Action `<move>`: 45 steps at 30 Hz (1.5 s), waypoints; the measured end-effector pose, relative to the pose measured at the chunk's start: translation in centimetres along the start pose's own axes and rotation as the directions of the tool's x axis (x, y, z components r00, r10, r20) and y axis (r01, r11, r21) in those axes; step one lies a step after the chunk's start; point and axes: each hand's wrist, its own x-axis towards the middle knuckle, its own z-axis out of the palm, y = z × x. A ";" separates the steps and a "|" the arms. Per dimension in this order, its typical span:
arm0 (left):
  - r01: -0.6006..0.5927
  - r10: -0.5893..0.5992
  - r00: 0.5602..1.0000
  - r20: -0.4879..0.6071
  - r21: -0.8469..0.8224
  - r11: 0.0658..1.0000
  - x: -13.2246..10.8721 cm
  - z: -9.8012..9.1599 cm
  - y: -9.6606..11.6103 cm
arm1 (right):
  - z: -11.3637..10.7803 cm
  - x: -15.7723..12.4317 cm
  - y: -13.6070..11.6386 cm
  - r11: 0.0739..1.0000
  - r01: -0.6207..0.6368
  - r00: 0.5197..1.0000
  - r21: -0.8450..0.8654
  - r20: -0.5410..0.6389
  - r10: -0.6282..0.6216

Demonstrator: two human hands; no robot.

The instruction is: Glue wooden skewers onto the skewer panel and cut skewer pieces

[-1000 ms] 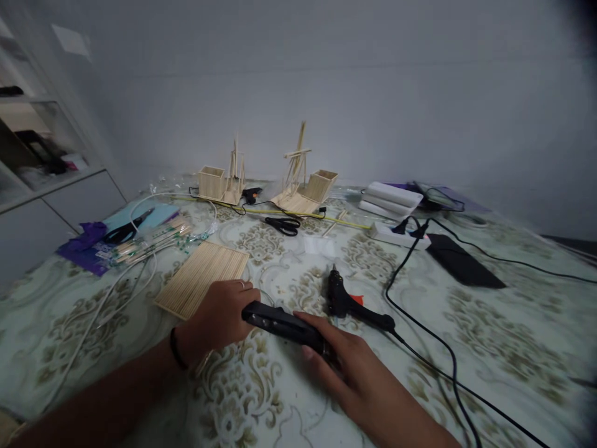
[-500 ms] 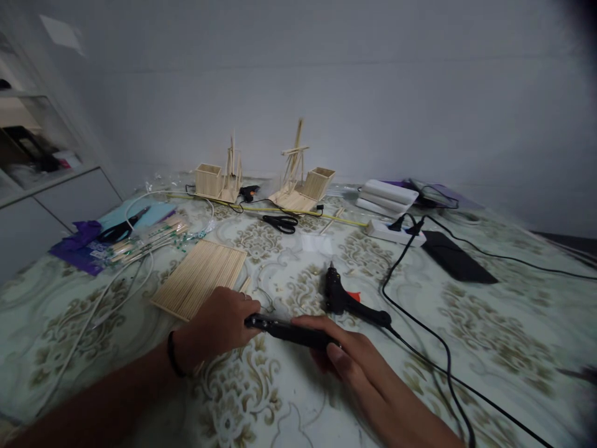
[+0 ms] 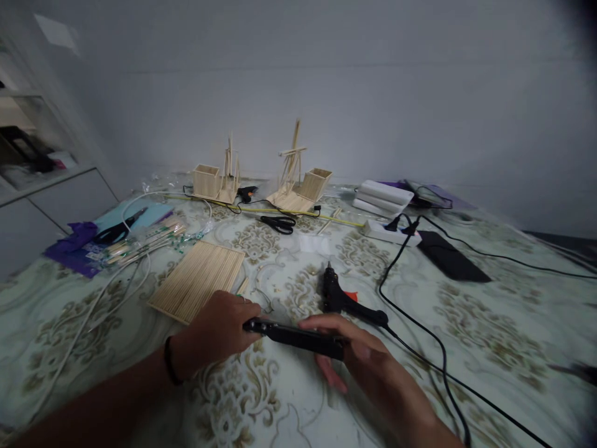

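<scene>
My left hand [image 3: 222, 330], with a dark band at the wrist, is closed around the left end of a slim black phone-like object [image 3: 301, 339]. The object is held nearly edge-on above the table, with small shiny round parts near its left end. My right hand [image 3: 373, 361] is at its other end, one finger along the far side and other fingers lower beneath it. Just beyond lies a black glue gun [image 3: 342, 298] with a red trigger. A panel of thin wooden sticks [image 3: 200, 280] lies beside my left hand.
Two stick-built models [image 3: 291, 196] stand by the wall. Black-handled scissors [image 3: 278, 224] lie before them. A power strip [image 3: 389, 231] with black cords, a dark flat slab [image 3: 452, 256] and white packs [image 3: 382, 198] are right; bagged sticks [image 3: 144, 242] and a white cable are left.
My right hand has loosened and shifted slightly right along the black object, its lower fingers now spread beneath it. My left hand keeps its hold. The view has shifted slightly.
</scene>
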 end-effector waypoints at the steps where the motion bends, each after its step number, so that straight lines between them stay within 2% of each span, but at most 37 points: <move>1: 0.003 -0.003 1.000 -0.001 -0.001 1.000 0.0 0.0 0.0 | 0.0 0.1 0.0 0.999 -0.010 1.000 0.048 0.001 0.010; 3: 0.008 -0.008 1.000 0.000 0.000 1.000 0.1 -0.1 -0.1 | 0.0 0.2 0.1 0.997 -0.019 1.000 0.070 0.003 0.019; 5: 0.011 -0.011 1.000 0.004 0.002 1.000 0.1 -0.2 -0.1 | -0.1 0.2 0.2 1.000 -0.024 1.000 0.013 -0.005 0.024; 10: 0.011 -0.012 1.000 0.019 0.014 1.000 0.1 -0.2 0.0 | -0.7 -0.5 0.3 0.948 -0.060 0.998 -0.314 -0.052 0.046; 13: 0.011 -0.012 1.000 0.022 0.024 1.000 0.1 -0.2 0.1 | -0.7 -0.8 -0.2 0.906 -0.057 0.996 -0.420 -0.090 0.021; 18: 0.016 -0.016 1.000 0.020 0.042 0.999 0.1 0.0 0.1 | -0.5 -0.5 -1.0 0.896 -0.062 0.998 -0.440 -0.047 0.046; 24: 0.001 -0.003 0.999 0.037 0.051 0.999 0.1 -0.4 0.1 | -0.5 -0.4 -1.0 0.860 -0.081 0.996 -0.505 -0.079 0.048; 33: -0.026 0.025 1.000 0.012 0.042 0.999 0.1 -0.6 -0.1 | 0.3 -0.1 -1.4 0.824 -0.143 0.990 -0.548 -0.071 0.125; 36: -0.052 0.052 0.999 -0.008 0.032 0.998 0.1 -0.7 -0.2 | 0.7 -0.1 -2.3 0.787 -0.172 0.985 -0.592 -0.075 0.159; 39: -0.078 0.079 0.996 -0.042 0.030 0.997 0.2 -0.8 -0.3 | 0.9 -0.3 -3.0 0.765 -0.180 0.977 -0.618 -0.020 0.213; 45: -0.151 0.158 0.979 -0.129 0.061 0.987 0.4 -1.0 0.0 | 0.5 -0.3 -2.7 0.693 -0.148 0.969 -0.706 0.039 0.246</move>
